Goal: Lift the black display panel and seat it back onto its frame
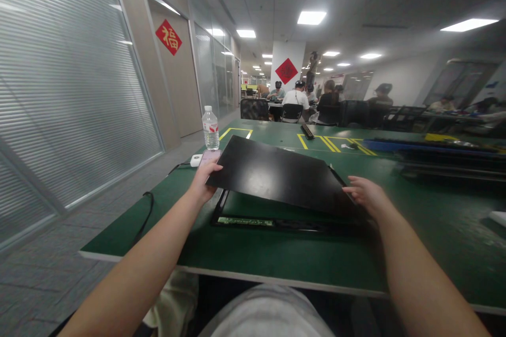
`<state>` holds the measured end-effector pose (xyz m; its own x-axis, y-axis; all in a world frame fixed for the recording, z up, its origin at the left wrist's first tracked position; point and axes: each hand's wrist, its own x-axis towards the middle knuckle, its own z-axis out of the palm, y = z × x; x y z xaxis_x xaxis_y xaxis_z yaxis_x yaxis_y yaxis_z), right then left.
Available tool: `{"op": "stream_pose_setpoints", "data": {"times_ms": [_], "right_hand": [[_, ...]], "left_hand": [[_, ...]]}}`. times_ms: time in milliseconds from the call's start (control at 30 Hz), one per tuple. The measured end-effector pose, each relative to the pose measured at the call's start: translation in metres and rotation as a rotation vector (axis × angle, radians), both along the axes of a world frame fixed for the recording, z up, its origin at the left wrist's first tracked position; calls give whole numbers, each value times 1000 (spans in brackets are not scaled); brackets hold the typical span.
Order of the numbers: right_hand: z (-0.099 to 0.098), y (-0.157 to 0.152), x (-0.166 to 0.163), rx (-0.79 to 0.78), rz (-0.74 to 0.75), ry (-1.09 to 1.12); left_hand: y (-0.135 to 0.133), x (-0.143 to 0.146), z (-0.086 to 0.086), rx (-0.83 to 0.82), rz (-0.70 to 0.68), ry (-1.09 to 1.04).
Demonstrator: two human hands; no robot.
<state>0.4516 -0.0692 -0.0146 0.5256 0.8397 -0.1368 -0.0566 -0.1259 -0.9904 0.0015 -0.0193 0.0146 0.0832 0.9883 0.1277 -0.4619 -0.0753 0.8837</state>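
Note:
A thin, glossy black flat panel (272,171) is tilted above the table, its left end raised. My left hand (204,181) is closed on its left edge, with the thumb on top. At the panel's right edge is my right hand (366,195), fingers stretched out and apart, fingertips at or touching the edge; a firm grip does not show. Beneath the panel a black rectangular frame (221,205) lies on the table, partly hidden. A green circuit board strip (245,221) runs along the frame's near side.
The green table (276,258) carries a water bottle (211,129), a phone (210,156) and a white charger (195,160) at left. A dark strip-like object (307,131) lies at the back. Stacked dark panels (446,160) stand at right. People (296,97) sit farther off.

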Motion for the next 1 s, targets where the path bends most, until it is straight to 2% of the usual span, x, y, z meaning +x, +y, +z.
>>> {"op": "stream_pose_setpoints", "data": {"times_ms": [200, 400, 1000], "right_hand": [[2, -1, -5, -61, -79, -57], [6, -5, -8, -102, -94, -192], [0, -4, 1, -165, -151, -364]], "left_hand": [[-1, 6, -4, -66, 36, 94], [-2, 11, -8, -110, 55, 109], [0, 18, -21, -138, -26, 163]]}}
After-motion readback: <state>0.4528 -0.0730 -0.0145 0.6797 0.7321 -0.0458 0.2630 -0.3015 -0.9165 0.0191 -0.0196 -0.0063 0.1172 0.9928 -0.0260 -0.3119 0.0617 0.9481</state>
